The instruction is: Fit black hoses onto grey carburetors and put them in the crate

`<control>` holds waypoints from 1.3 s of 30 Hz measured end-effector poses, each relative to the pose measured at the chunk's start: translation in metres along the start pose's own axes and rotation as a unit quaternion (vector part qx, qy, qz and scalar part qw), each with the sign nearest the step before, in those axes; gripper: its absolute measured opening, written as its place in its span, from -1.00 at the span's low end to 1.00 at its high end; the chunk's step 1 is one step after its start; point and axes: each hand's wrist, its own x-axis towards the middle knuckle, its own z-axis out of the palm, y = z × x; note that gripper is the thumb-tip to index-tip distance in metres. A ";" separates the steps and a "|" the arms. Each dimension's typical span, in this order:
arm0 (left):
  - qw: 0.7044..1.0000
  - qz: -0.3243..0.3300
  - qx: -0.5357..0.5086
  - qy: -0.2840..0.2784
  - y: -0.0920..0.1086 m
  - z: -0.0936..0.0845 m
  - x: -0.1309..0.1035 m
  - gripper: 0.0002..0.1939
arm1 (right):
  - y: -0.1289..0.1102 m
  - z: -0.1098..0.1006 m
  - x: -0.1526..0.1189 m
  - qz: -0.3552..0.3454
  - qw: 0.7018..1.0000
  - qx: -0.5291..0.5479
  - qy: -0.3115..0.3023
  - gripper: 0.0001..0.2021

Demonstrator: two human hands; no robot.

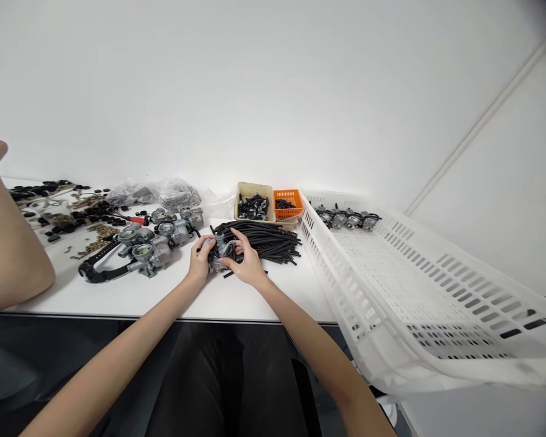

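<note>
Between my two hands a grey metal carburetor (pixel 219 247) is held just above the white table. My left hand (pixel 201 257) grips its left side, with the thumb on top. On the other side my right hand (pixel 246 261) has thumb and fingers closed around the carburetor near its round dark opening. Right behind it lies a pile of black rubber hoses (pixel 268 240). Several more carburetors (pixel 148 252) stand to the left of my hands. The underside of the held one is partly hidden by my fingers.
A beige bin (pixel 235 203) with black fittings and an orange basket (pixel 295 212) stand behind the hoses. At right a large white crate (pixel 368 303) holds several carburetors (pixel 346 216). Small parts, a red-handled tool (pixel 139 220) and a wristwatch-like black strap (pixel 102 274) lie left, near another person's arm (pixel 9 243).
</note>
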 end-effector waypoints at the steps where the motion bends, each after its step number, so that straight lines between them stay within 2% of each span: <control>1: 1.000 -0.004 -0.005 0.000 0.000 0.000 0.000 -0.82 | 0.000 0.000 0.000 0.001 1.000 0.004 0.003 -0.21; 10: 0.996 -0.054 -0.064 0.013 0.001 0.002 0.003 -0.75 | 0.001 -0.003 0.000 0.008 0.999 0.034 0.014 -0.22; 12: 0.994 -0.075 -0.078 0.018 0.004 0.002 0.003 -0.71 | 0.000 -0.006 -0.001 -0.005 0.998 0.057 0.005 -0.29; 15: 0.986 -0.125 -0.110 0.011 0.011 0.001 0.002 -0.67 | -0.002 -0.011 -0.002 -0.031 0.995 0.093 0.016 -0.52; 18: 0.960 -0.223 -0.172 -0.008 0.017 -0.001 0.002 -0.69 | -0.006 -0.014 -0.004 -0.056 0.996 0.061 0.038 -0.77; 20: 0.945 -0.265 -0.191 -0.026 0.021 -0.002 0.003 -0.71 | -0.010 -0.016 -0.007 -0.087 0.996 0.001 0.013 -0.87; 23: 0.943 -0.267 -0.177 -0.085 0.025 -0.004 0.003 -0.68 | -0.014 -0.017 -0.012 -0.131 0.989 -0.068 -0.032 -0.87; 26: 0.937 -0.272 -0.160 -0.148 0.027 -0.006 0.001 -0.63 | -0.014 -0.019 -0.014 -0.142 0.987 -0.079 -0.014 -0.87; 28: 0.928 -0.286 -0.161 -0.179 0.027 -0.007 0.000 -0.62 | -0.011 -0.020 -0.012 -0.126 0.990 -0.056 0.030 -0.88; 31: 0.909 -0.313 -0.164 -0.223 0.025 -0.008 0.000 -0.65 | -0.005 -0.019 -0.003 -0.054 0.995 0.023 0.074 -0.81; 35: 0.882 -0.355 -0.155 -0.266 0.021 -0.009 -0.001 -0.66 | 0.000 -0.014 0.013 0.036 0.990 0.135 0.024 -0.65; 39: 0.882 -0.359 -0.152 -0.266 0.020 -0.010 -0.002 -0.66 | -0.001 -0.009 0.029 0.098 0.975 0.198 -0.032 -0.58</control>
